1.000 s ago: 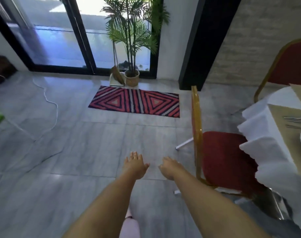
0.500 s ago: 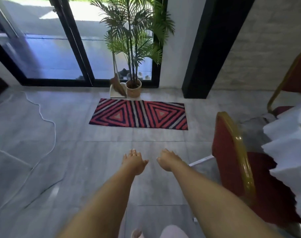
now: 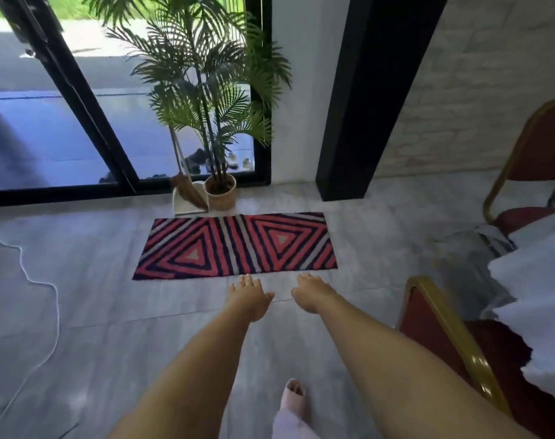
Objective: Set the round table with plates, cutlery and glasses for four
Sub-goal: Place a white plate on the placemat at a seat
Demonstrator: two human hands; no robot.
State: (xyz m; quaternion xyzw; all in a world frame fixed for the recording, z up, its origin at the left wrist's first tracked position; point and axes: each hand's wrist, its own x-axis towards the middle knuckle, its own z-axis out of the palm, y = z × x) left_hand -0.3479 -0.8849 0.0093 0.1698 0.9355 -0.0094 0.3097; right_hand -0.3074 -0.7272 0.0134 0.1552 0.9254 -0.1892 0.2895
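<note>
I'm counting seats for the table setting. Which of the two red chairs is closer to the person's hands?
The red chair at lower right, its gold-framed back beside the right hand; the other chair stands farther off by the brick wall.

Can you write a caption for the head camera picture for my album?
Two empty hands, left hand and right hand, reach out over the grey floor toward a striped rug and potted palm.

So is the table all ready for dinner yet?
Can't tell from here. Only the white tablecloth edge shows, beside a red chair; no plates or glasses are in view. Both the left hand and right hand are empty over the floor.
</note>
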